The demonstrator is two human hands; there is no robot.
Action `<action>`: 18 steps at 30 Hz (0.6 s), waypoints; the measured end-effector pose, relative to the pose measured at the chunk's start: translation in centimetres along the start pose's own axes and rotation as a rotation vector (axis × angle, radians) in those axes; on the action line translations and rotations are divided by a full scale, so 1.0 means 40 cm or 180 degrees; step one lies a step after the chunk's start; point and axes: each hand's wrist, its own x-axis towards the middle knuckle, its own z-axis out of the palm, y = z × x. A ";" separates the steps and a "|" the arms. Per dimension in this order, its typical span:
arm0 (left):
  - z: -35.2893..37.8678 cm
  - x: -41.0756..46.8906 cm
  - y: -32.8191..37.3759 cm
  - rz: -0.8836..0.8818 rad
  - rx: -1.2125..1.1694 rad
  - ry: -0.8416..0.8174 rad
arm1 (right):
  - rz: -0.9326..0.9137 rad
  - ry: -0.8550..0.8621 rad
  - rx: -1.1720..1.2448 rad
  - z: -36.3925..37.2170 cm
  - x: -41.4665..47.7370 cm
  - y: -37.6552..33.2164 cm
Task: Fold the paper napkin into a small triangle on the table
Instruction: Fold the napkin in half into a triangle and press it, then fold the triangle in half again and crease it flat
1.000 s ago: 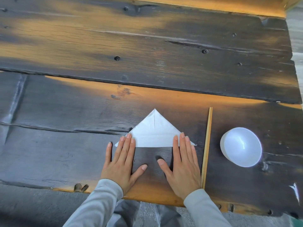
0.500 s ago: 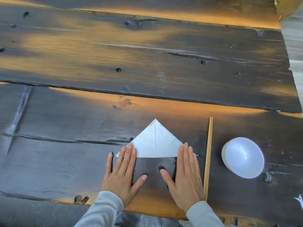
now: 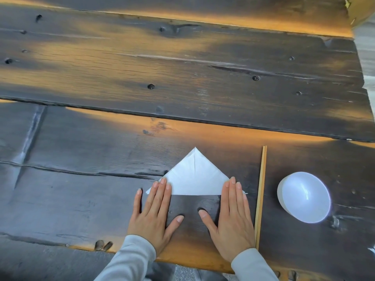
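Note:
A white paper napkin [image 3: 195, 177] lies flat on the dark wooden table [image 3: 182, 78], folded into a triangle with its apex pointing away from me and a crease down its middle. My left hand [image 3: 155, 213] rests palm down with its fingertips on the napkin's lower left corner. My right hand [image 3: 232, 218] lies flat too, fingertips covering the lower right corner. Both hands have fingers spread and hold nothing.
A pair of wooden chopsticks [image 3: 261, 195] lies just right of my right hand, running away from me. A white bowl [image 3: 304, 197] sits further right. The table's near edge [image 3: 182, 258] runs under my wrists.
Both hands stay flat on the napkin's lower corners. The view has shifted a little, so everything sits lower in the frame. The napkin has not moved.

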 end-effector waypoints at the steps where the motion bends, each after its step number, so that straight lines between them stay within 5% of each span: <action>1: 0.000 0.000 0.000 -0.0009 0.0009 -0.0010 | 0.0001 -0.0012 -0.0009 0.000 -0.001 -0.001; 18: -0.126 0.161 0.109 0.0541 -0.0036 0.0264 | 0.0503 0.0161 0.0653 -0.139 0.117 -0.043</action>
